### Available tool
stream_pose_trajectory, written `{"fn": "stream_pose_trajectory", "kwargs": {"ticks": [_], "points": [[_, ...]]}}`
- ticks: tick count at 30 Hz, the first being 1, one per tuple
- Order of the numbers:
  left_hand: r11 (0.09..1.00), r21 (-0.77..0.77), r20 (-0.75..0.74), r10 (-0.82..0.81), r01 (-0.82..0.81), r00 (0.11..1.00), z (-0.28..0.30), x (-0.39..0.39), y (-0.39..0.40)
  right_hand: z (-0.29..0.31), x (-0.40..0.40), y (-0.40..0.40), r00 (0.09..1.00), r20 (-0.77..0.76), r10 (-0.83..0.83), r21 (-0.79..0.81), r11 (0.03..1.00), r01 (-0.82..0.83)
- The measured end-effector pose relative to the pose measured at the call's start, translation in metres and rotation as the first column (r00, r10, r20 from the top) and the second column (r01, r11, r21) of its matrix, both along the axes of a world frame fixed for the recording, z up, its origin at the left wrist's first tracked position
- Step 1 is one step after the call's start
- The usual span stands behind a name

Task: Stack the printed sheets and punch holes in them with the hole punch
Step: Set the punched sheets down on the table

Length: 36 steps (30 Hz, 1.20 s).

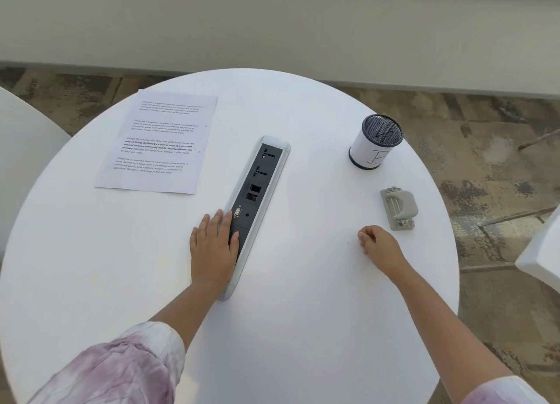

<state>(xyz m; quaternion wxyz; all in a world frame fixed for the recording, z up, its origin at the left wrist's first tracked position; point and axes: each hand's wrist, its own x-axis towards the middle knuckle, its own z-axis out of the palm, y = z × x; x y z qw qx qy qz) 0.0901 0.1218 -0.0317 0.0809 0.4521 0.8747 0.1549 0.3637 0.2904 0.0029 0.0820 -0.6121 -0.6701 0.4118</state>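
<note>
Two bare hands lie on the round white table (91,267). The left hand (213,246) is flat, its fingers (222,222) straight and close together, holding nothing; the fingertips and the thumb side rest on the near part of the long socket strip (257,203) that is set into the table top. The right hand (378,247) has its fingers (365,235) curled in toward the palm, and I see nothing held between them; the knuckles touch the table surface.

Just beyond the right fingers and a little to their right lies the grey hole punch (399,207), near them but not touching. Further beyond, well apart from the right hand, stands a white pen cup (374,141) with a dark mesh top and dark marks written on its side.

The printed sheets (157,144) lie flat far beyond the left fingers and to their left, well apart from both hands. They look like one aligned pile; how many sheets there are I cannot tell. The socket strip runs between the sheets and the hole punch, so it lies across the way from one to the other.

Both forearms carry pale pink patterned sleeves (121,370) at the near edge.
</note>
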Motion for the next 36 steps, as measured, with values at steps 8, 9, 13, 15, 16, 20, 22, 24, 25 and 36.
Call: {"fn": "stream_pose_trajectory", "kwargs": {"ticks": [8,9,13,15,16,20,22,24,25,36], "points": [[1.000,0.002,-0.006,-0.004,0.004,1.000,0.001,0.000,-0.001,0.004,-0.004,0.009,0.937,-0.279,-0.210,-0.181,0.970,0.163],[1.000,0.003,-0.010,-0.005,0.005,1.000,0.001,0.000,-0.001,0.006,-0.006,0.013,0.934,-0.291,-0.206,-0.172,0.972,0.160],[1.000,0.008,-0.017,-0.003,0.003,1.000,0.000,0.001,-0.001,0.030,-0.024,0.036,0.933,-0.318,-0.171,-0.015,0.984,0.175],[1.000,0.004,-0.017,-0.002,0.002,1.000,0.000,0.001,-0.001,0.049,-0.033,0.055,0.952,-0.266,-0.150,0.150,0.969,0.194],[1.000,0.001,-0.014,-0.002,0.002,1.000,0.000,0.001,-0.001,0.059,-0.036,0.065,0.961,-0.242,-0.132,0.223,0.957,0.188],[1.000,-0.008,-0.003,-0.002,0.002,1.000,0.001,0.001,0.000,0.088,-0.049,0.109,0.971,-0.208,-0.117,0.344,0.921,0.184],[1.000,-0.015,-0.001,0.001,-0.001,1.000,0.002,0.001,0.000,0.098,-0.054,0.130,0.978,-0.145,-0.149,0.379,0.905,0.194],[1.000,-0.016,-0.001,0.004,-0.004,1.000,0.002,0.001,-0.001,0.104,-0.056,0.147,0.980,-0.100,-0.172,0.400,0.895,0.198],[1.000,-0.017,-0.003,0.005,-0.005,1.000,0.002,0.001,-0.001,0.104,-0.057,0.153,0.981,-0.086,-0.172,0.401,0.896,0.193],[0.999,-0.031,-0.007,0.011,-0.011,1.000,0.001,0.001,0.000,0.094,-0.061,0.182,0.994,0.004,-0.110,0.427,0.899,0.097]]}}
